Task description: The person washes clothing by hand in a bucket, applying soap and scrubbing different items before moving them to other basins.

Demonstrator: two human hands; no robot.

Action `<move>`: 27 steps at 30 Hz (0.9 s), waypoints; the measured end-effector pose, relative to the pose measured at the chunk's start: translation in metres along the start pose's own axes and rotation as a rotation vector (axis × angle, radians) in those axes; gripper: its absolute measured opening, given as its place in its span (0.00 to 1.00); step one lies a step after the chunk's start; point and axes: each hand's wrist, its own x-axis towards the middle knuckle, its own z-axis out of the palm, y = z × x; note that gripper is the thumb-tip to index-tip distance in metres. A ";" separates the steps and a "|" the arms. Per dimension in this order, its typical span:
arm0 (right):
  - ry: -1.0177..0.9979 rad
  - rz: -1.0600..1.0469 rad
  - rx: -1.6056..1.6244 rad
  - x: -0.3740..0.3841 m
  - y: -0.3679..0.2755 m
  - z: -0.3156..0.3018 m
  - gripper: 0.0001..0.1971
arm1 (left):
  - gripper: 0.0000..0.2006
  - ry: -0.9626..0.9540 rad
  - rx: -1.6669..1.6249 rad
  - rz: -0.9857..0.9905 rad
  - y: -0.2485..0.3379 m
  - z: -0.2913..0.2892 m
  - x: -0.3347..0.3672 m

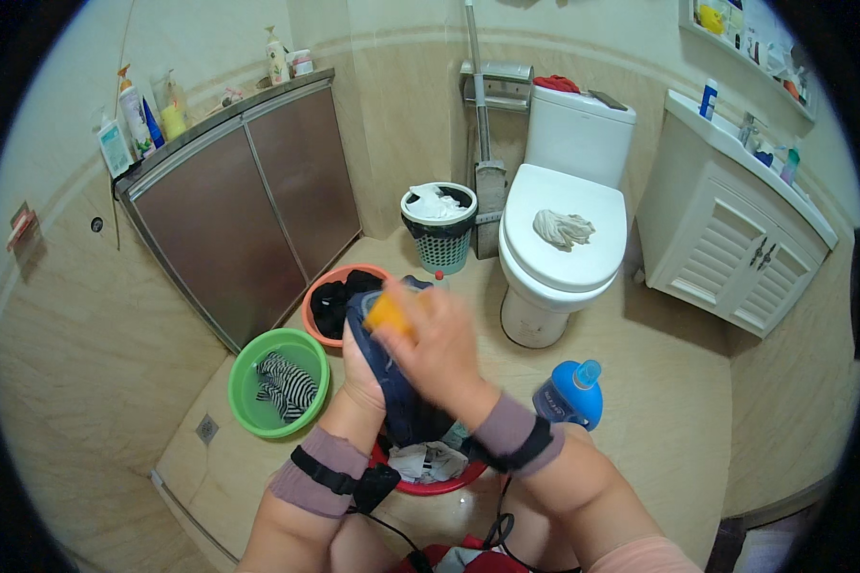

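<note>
A dark blue garment (403, 399) is draped over my left hand (361, 371), which grips it from the left and below. My right hand (441, 349), smeared by motion, is closed around an orange-yellow bar (389, 313) that looks like soap. The bar presses on the cloth near its upper end. Below the garment stands a red basin (438, 488) with white cloth (428, 462) inside, partly hidden by my arms. Beyond my left hand, black clothes (329, 306) lie in an orange basin (357, 268).
A green basin (241, 387) with striped cloth (287, 386) sits at left. A blue bottle (571, 393) stands right of my right wrist. Farther off are a trash basket (443, 250) and a toilet (569, 263) with a grey-white cloth (564, 229) on its lid. Cables hang from my wrist straps.
</note>
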 end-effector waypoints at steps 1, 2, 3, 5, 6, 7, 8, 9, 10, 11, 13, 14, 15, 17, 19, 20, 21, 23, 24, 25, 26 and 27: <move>0.011 -0.117 0.116 -0.006 -0.024 0.000 0.28 | 0.28 -0.218 0.009 0.009 0.007 -0.013 -0.009; 0.016 -0.220 0.212 -0.014 -0.031 0.001 0.29 | 0.28 -0.383 -0.129 0.125 -0.014 -0.007 -0.008; -0.004 -0.205 0.216 -0.015 -0.029 0.003 0.30 | 0.28 -0.565 -0.276 0.217 -0.034 0.002 -0.008; 0.037 -0.127 0.110 -0.012 0.006 0.002 0.30 | 0.27 -0.363 -0.304 0.198 -0.048 0.018 0.005; 0.092 -0.082 0.033 -0.003 0.015 -0.004 0.30 | 0.27 -0.049 -0.001 -0.008 -0.008 0.012 0.002; 0.114 -0.023 -0.074 0.001 0.024 -0.007 0.29 | 0.28 -0.074 -0.052 -0.052 -0.011 0.012 0.001; 0.121 -0.023 -0.069 0.005 0.035 -0.005 0.29 | 0.27 -0.079 -0.044 -0.075 -0.011 0.009 0.002; 0.122 0.073 -0.049 0.008 0.044 -0.005 0.29 | 0.27 -0.048 -0.010 -0.099 -0.011 0.010 0.004; 0.125 0.170 -0.032 0.009 0.050 -0.004 0.29 | 0.27 -0.019 0.024 -0.124 -0.011 0.011 0.006; 0.118 0.121 -0.126 -0.001 0.045 0.002 0.28 | 0.27 -0.019 0.017 -0.125 -0.012 0.003 0.007; 0.016 -0.076 0.026 -0.010 -0.007 -0.005 0.29 | 0.26 -0.341 0.028 -0.061 -0.006 -0.033 0.012; -0.024 -0.182 0.123 -0.013 -0.029 -0.002 0.30 | 0.25 -0.403 0.084 0.002 0.003 -0.046 0.005; -0.023 -0.169 0.116 -0.013 -0.024 -0.002 0.30 | 0.25 -0.479 0.102 0.041 -0.001 -0.046 0.008; 0.012 -0.165 0.152 -0.007 -0.009 0.001 0.33 | 0.26 -0.287 0.089 0.034 -0.001 -0.045 0.007; 0.105 -0.026 0.004 0.006 0.028 -0.004 0.29 | 0.28 -0.009 -0.046 -0.099 -0.010 0.004 0.015; 0.140 0.060 -0.061 0.009 0.043 -0.001 0.27 | 0.29 -0.028 -0.001 -0.126 -0.012 0.008 0.014; 0.132 0.055 -0.067 0.008 0.050 -0.001 0.27 | 0.29 -0.046 -0.001 -0.139 -0.013 0.011 0.015; 0.157 0.172 -0.098 0.007 0.058 -0.001 0.25 | 0.29 -0.066 -0.014 -0.150 -0.014 0.009 0.015; 0.127 0.058 -0.055 0.005 0.042 0.003 0.26 | 0.29 -0.067 -0.010 -0.117 -0.007 0.005 0.014; 0.094 -0.054 -0.005 0.001 0.023 0.002 0.27 | 0.29 -0.075 -0.014 -0.094 -0.003 -0.003 0.016; 0.060 -0.162 0.050 -0.004 0.003 0.001 0.28 | 0.29 -0.116 0.022 -0.050 0.003 -0.026 0.015; 0.017 -0.202 0.064 -0.010 -0.010 -0.002 0.29 | 0.28 -0.151 0.056 -0.013 0.006 -0.030 0.013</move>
